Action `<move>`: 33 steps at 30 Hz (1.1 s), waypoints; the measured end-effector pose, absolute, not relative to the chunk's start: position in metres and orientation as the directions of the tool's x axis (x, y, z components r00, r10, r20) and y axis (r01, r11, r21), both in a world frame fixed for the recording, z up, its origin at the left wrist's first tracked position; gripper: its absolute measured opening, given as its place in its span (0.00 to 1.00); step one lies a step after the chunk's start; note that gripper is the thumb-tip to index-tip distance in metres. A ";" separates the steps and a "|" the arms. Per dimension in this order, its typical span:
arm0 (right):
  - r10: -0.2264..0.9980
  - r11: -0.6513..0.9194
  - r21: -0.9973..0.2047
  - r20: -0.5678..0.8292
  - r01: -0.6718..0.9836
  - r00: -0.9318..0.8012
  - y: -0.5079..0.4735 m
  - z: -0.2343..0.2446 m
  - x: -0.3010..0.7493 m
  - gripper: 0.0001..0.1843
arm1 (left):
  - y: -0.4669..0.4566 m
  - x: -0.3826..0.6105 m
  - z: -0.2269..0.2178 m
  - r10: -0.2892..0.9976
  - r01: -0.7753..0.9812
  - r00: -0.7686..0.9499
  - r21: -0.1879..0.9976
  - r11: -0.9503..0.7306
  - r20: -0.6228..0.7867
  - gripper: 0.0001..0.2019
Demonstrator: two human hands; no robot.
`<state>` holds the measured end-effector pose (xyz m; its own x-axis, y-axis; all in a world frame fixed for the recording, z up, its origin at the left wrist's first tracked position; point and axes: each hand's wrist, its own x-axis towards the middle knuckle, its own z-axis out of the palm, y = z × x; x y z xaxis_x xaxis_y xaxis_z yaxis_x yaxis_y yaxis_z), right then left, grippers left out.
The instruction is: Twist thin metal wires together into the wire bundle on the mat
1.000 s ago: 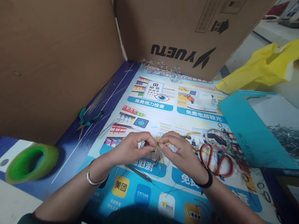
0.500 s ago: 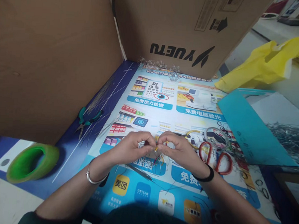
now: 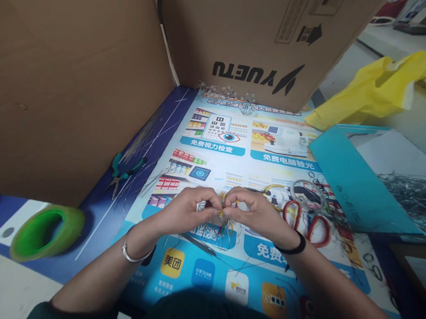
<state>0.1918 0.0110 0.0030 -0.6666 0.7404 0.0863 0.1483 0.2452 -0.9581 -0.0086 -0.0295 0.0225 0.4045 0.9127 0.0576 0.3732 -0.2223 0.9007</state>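
Your left hand and right hand were close together, both pinching a small wire piece over the poster; red-handled scissors lay near the right.

Past the left hand and right hand, a hand could pass over the flat poster as far as a low heap of wire scraps against the YUETU-printed cardboard panel, which closes off the back. Between the wrists, the spiky wire piece and a slim grey tool narrow the gap. The plain cardboard panel walls the left, where teal-handled pliers and a green tape roll obstruct the tabletop. Rightward, red-handled scissors, then a turquoise box, block a low sweep.
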 end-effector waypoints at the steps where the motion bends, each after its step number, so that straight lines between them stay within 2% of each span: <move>1: 0.740 0.243 -0.959 0.084 0.148 -0.668 0.011 0.003 0.192 0.08 | -0.030 -0.008 0.022 0.913 0.374 0.403 0.901 -0.221 0.056 0.04; 8: 0.729 0.213 -0.967 0.061 0.141 -0.681 0.011 0.005 0.192 0.09 | -0.031 -0.008 0.025 0.911 0.384 0.409 0.897 -0.220 0.049 0.04; 18: 0.703 0.091 -0.981 -0.060 0.174 -0.708 0.013 0.010 0.192 0.10 | -0.032 -0.007 0.028 0.904 0.353 0.428 0.920 -0.172 0.005 0.02; 25: 0.718 0.207 -0.947 -0.024 0.246 -0.696 0.011 0.014 0.191 0.06 | -0.032 -0.006 0.029 0.909 0.361 0.416 0.924 -0.128 -0.037 0.04; 33: 0.723 0.476 -0.810 0.138 0.343 -0.677 0.004 0.020 0.188 0.05 | -0.033 -0.004 0.027 0.923 0.399 0.382 0.910 -0.115 -0.051 0.04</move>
